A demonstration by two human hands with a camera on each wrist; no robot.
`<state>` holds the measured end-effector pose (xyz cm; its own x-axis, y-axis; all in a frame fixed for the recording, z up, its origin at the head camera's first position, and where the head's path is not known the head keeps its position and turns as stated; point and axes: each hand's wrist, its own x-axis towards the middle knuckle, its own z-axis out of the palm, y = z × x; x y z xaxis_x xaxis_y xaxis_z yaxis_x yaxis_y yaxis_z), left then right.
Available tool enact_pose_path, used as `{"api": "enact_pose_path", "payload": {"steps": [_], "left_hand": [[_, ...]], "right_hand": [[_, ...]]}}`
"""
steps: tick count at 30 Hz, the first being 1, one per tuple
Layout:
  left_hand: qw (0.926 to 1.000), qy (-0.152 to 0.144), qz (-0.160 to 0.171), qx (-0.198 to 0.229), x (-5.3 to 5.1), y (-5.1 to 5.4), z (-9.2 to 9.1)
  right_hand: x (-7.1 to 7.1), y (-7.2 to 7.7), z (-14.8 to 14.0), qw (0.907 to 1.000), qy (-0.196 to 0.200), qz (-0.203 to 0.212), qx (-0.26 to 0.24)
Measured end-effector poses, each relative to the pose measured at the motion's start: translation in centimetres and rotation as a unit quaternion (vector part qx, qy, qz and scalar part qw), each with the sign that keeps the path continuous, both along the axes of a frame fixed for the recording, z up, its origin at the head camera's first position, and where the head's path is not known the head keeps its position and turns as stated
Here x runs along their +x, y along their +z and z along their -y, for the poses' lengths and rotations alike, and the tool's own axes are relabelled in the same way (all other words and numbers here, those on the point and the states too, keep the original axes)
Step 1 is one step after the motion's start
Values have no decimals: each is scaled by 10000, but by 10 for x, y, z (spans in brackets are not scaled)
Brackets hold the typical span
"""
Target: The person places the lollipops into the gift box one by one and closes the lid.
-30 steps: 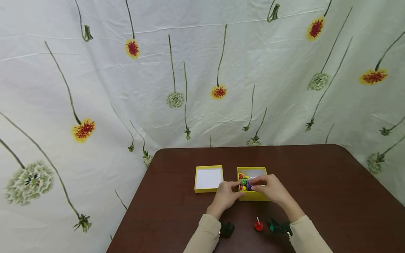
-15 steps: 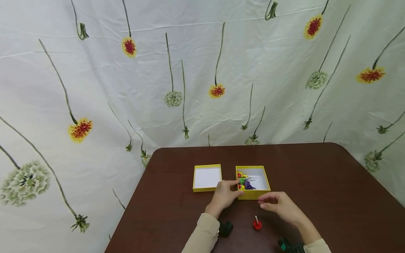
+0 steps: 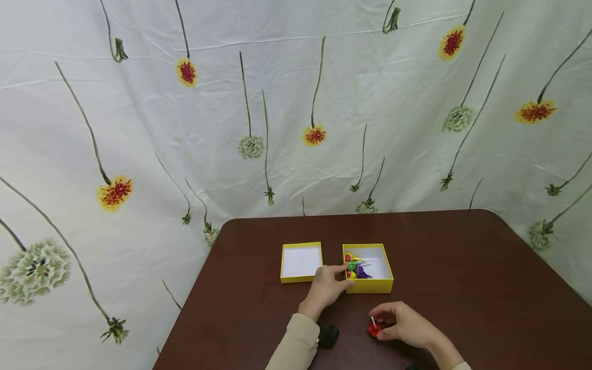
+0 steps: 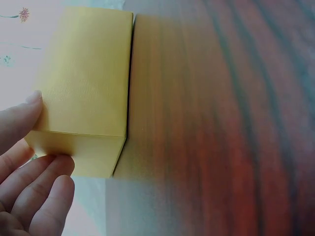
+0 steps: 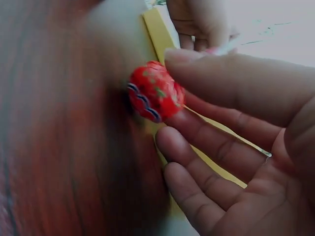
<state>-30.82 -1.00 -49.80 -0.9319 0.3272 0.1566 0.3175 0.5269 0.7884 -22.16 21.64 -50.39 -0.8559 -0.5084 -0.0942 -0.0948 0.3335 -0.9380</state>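
My left hand grips the near left corner of an open yellow box. In the left wrist view, its thumb lies against one wall of the box and fingertips touch the adjoining side. Several wrapped lollipops, purple, green, yellow and red, lie along the box's left side, sticks pointing right. On the table in front, a red-wrapped lollipop stands stick up. My right hand is around it, thumb beside the candy and fingers spread; the right wrist view shows the lollipop between thumb and fingers.
A shallow yellow lid with a white inside lies left of the box. The dark brown table has a flower-printed cloth hanging behind it. A black object shows by the left wrist.
My right hand has left the inside of the box and come down toward me to the red lollipop. My left hand has stayed at the box corner.
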Motion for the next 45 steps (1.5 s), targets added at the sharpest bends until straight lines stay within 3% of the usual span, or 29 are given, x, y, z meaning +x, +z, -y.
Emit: {"api": "enact_pose_path", "payload": {"steps": [11,24,32,45], "left_hand": [[10000,20,-35,-25,-3,-1,0],[10000,15,-16,-63,-2,-1,0],[10000,33,-53,-60,-2,-2,-1],[9999,19,-80,-78,-1,-3,0]], "right_hand": [[0,-6,10,9992,-12,-395,6],[3,-5,10,9995,-201,-256,-16],[5,-6,8,9979,-340,-503,-239],[3,1,3,9926,-952,-140,-743]]}}
